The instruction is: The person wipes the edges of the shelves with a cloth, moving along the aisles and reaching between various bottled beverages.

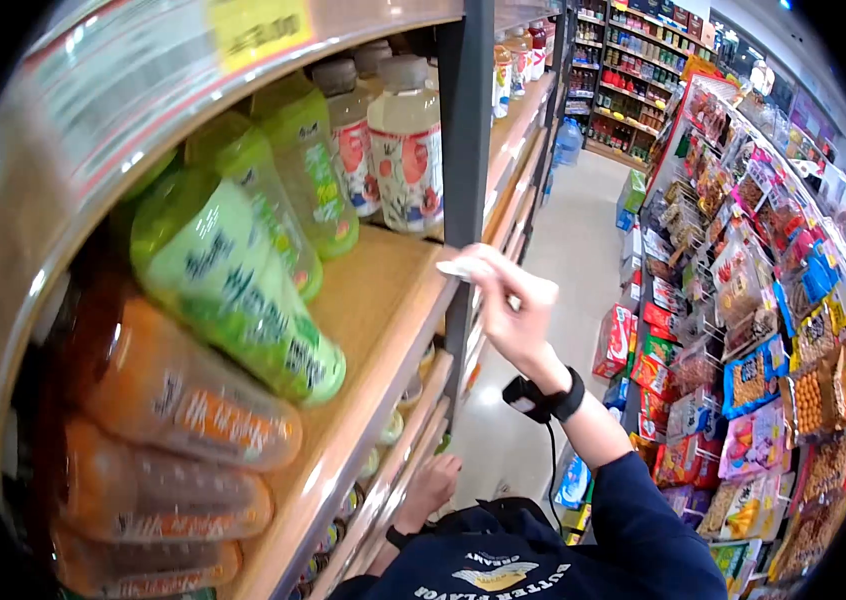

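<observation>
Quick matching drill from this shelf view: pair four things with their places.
1. right hand
2. left hand
3. green bottles
4. orange bottles

A. at a lower shelf
B. nearest the camera, bottom left
C. at the shelf edge, pinching a small white slip
D. lined up above the orange ones

Pairs: 1-C, 2-A, 3-D, 4-B

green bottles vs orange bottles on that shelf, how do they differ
The green bottles have pale green labels and stand further back on the wooden shelf; the orange bottles have orange labels and sit nearest the camera, lower in the frame. Both are clear plastic drink bottles in rows. The right hand touches neither, only the shelf edge.
</observation>
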Tool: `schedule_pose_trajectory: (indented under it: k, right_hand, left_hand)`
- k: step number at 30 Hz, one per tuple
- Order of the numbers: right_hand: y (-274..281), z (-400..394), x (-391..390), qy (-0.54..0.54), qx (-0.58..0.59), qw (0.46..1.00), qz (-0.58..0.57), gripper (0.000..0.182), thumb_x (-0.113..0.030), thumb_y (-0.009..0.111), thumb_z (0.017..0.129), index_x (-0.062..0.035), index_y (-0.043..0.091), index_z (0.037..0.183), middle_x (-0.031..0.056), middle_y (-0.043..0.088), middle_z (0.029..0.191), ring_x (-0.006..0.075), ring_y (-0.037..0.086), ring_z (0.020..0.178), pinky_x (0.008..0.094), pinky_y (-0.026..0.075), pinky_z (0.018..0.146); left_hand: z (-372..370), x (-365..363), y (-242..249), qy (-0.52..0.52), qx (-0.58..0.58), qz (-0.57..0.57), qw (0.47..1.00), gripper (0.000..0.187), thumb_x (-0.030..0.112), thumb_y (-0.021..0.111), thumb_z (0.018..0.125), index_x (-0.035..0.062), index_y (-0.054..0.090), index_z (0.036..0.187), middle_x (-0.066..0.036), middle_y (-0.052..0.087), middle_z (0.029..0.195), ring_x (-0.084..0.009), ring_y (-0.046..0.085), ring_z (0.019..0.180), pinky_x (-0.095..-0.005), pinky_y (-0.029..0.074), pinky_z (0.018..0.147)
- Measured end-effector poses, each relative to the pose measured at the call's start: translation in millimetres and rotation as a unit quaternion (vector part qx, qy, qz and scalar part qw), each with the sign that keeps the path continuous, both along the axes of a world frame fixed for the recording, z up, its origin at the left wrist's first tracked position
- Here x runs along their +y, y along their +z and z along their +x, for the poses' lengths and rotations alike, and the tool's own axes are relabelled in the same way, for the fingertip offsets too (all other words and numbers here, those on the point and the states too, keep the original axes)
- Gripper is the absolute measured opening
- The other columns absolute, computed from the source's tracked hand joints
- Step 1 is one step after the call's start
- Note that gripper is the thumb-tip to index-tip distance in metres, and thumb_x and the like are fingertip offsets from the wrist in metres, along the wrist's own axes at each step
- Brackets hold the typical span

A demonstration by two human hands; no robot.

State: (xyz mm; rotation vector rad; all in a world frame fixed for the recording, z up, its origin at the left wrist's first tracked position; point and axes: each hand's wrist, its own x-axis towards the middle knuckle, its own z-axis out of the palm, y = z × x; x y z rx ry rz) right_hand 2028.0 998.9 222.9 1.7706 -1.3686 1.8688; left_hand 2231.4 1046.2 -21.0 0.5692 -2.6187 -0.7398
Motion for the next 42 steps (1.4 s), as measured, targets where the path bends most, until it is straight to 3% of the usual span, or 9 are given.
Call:
schedule_pose_trajectory:
  k: [4,7,11,12,16,19,23,26,42]
  right_hand:
    - [-2.2,-57.9,-33.0,-0.091,-0.12,0.983,-0.102,0.019,0.001,0.055,0.089,0.0044,0.063,0.106,0.0057,0.067,0.081,0.0025,0.052,0.059,0.017,0.039,0.05]
    - [6.8,-80.3,-58.3,0.01,-0.12,0.992,0.043,0.021,-0.006,0.057,0.091,0.0045,0.061,0.108,0.0009,0.064,0.073,-0.0024,0.044,0.055,0.0172,0.032,0.046]
    - [-12.4,-102.4,-85.3,0.057,-0.001,0.994,0.096,0.019,-0.003,0.059,0.086,0.0035,0.061,0.104,0.0015,0.058,0.058,-0.0002,0.038,0.045,0.0194,0.029,0.041]
    - [-10.4,-106.8,-86.6,0.086,-0.026,0.989,0.117,0.02,-0.005,0.06,0.084,-0.0015,0.062,0.103,0.0122,0.063,0.068,0.0144,0.05,0.042,0.0268,0.039,0.045]
    - [-8.7,-146.1,-107.6,0.147,-0.062,0.98,0.122,0.02,-0.01,0.063,0.084,-0.0018,0.064,0.102,0.0143,0.062,0.066,0.0178,0.055,0.047,0.0276,0.043,0.048]
    - [-12.9,-179.3,-126.2,0.142,-0.06,0.981,0.115,0.019,-0.012,0.063,0.084,-0.0024,0.066,0.1,0.014,0.062,0.065,0.019,0.055,0.048,0.0286,0.043,0.049]
    - [-13.6,-208.2,-143.2,0.175,-0.062,0.979,0.083,0.021,-0.007,0.062,0.086,0.0032,0.065,0.104,0.0024,0.061,0.063,-0.0004,0.034,0.046,0.0192,0.027,0.041]
    - [-7.4,-227.6,-149.1,0.149,-0.064,0.977,0.137,0.02,-0.013,0.063,0.084,-0.0033,0.067,0.1,0.0153,0.064,0.07,0.0194,0.056,0.048,0.0278,0.044,0.051]
    - [5.5,-381.1,-224.6,0.034,0.005,0.985,0.167,0.019,-0.012,0.063,0.083,-0.0034,0.069,0.099,0.0149,0.057,0.058,0.0184,0.05,0.039,0.029,0.038,0.042]
  left_hand:
    - [-15.0,-15.4,-24.9,0.035,0.006,0.012,0.999,0.011,0.003,0.053,0.075,0.0042,0.054,0.085,-0.012,0.054,0.084,-0.031,0.056,0.086,-0.0404,0.044,0.076]
    - [-38.4,-20.5,-10.9,0.115,-0.033,0.007,0.993,0.009,0.003,0.054,0.075,0.0049,0.057,0.084,-0.012,0.058,0.084,-0.0306,0.058,0.086,-0.041,0.045,0.077]
    - [-80.8,-26.0,-6.3,0.163,-0.043,-0.002,0.986,0.008,0.004,0.054,0.075,0.0049,0.057,0.083,-0.012,0.058,0.083,-0.031,0.058,0.084,-0.0408,0.046,0.079]
    - [-93.4,-26.3,-4.7,0.172,-0.018,-0.009,0.985,0.008,0.004,0.055,0.075,0.0046,0.056,0.083,-0.011,0.057,0.084,-0.0309,0.059,0.083,-0.0408,0.046,0.077]
    - [-144.1,-31.6,-6.8,0.18,-0.044,-0.012,0.983,0.008,0.003,0.056,0.074,0.0046,0.056,0.082,-0.011,0.056,0.082,-0.0293,0.059,0.082,-0.0414,0.047,0.073]
    - [-179.7,-35.7,-9.9,0.175,-0.05,-0.007,0.983,0.008,0.003,0.056,0.073,0.0046,0.056,0.081,-0.011,0.056,0.081,-0.0292,0.059,0.082,-0.0409,0.047,0.072]
    - [-208.8,-42.5,-13.1,0.175,-0.035,-0.006,0.984,0.009,0.001,0.054,0.072,0.004,0.056,0.081,-0.013,0.057,0.08,-0.0314,0.058,0.08,-0.0417,0.046,0.072]
    - [-226.6,-53.5,-6.6,0.178,-0.044,-0.004,0.983,0.009,0.001,0.054,0.072,0.0032,0.056,0.081,-0.013,0.058,0.08,-0.0331,0.058,0.08,-0.042,0.046,0.073]
    - [-380.6,-201.2,-0.3,0.065,0.026,-0.016,0.997,0.008,0.001,0.053,0.074,0.002,0.054,0.082,-0.014,0.054,0.081,-0.0327,0.057,0.084,-0.0418,0.046,0.076]
